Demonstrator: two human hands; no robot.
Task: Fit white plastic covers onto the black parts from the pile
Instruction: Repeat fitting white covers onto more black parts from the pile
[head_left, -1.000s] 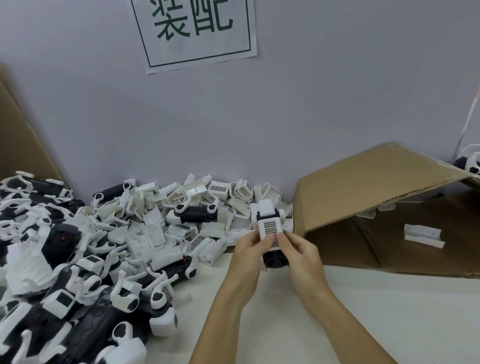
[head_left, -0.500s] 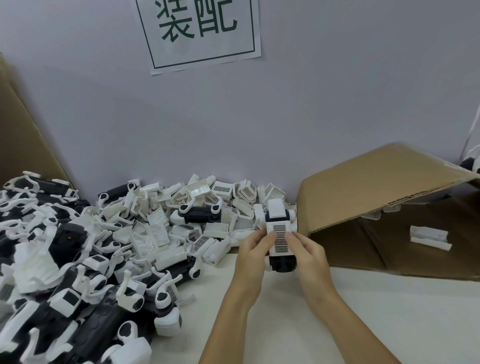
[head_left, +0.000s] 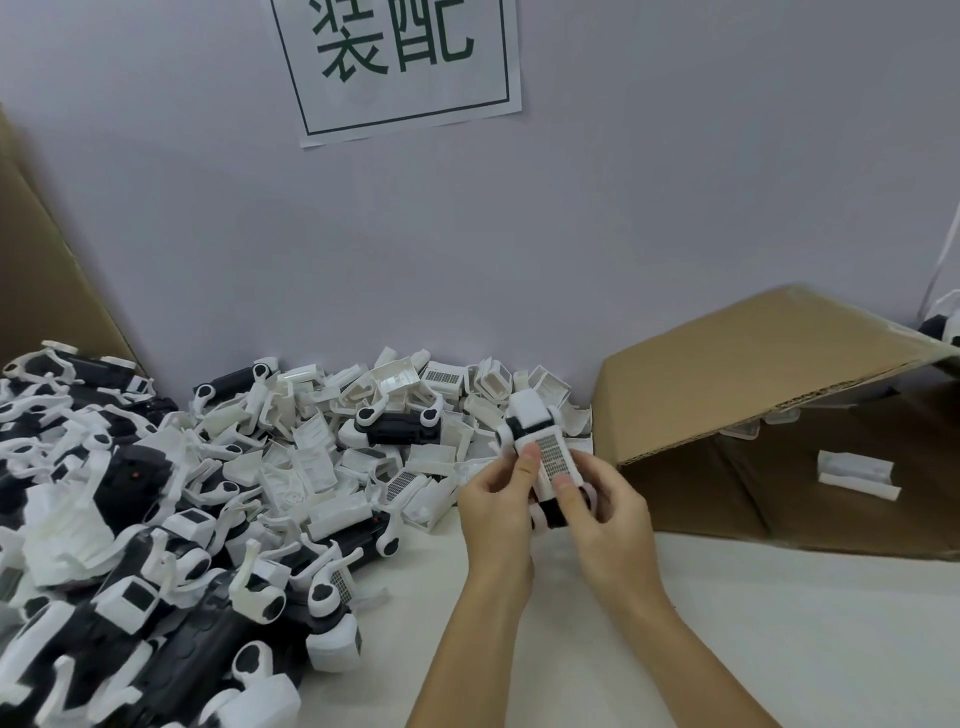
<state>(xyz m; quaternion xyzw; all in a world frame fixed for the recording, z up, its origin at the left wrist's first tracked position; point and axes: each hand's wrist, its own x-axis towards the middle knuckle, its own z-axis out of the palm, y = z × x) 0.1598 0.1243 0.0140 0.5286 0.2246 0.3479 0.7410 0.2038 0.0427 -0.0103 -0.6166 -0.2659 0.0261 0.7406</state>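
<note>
Both my hands hold one black part (head_left: 551, 512) with a white plastic cover (head_left: 551, 457) lying on top of it, just above the table. My left hand (head_left: 501, 499) grips its left side, thumb on the cover's grilled face. My right hand (head_left: 602, 514) grips the right side, thumb pressing the cover lower down. The part's white end (head_left: 530, 410) points away from me and tilts left. A large pile of black parts and loose white covers (head_left: 218, 493) fills the table's left half.
An open cardboard box (head_left: 753, 374) lies on its side at the right, with a white cover (head_left: 857, 473) inside. A cardboard sheet (head_left: 41, 270) leans at the far left. A paper sign (head_left: 400, 62) hangs on the wall. Bare white tabletop (head_left: 779, 623) lies before me.
The held part has tilted so its far end leans left, and my thumbs have slid along the cover. Both hands stayed in about the same spot.
</note>
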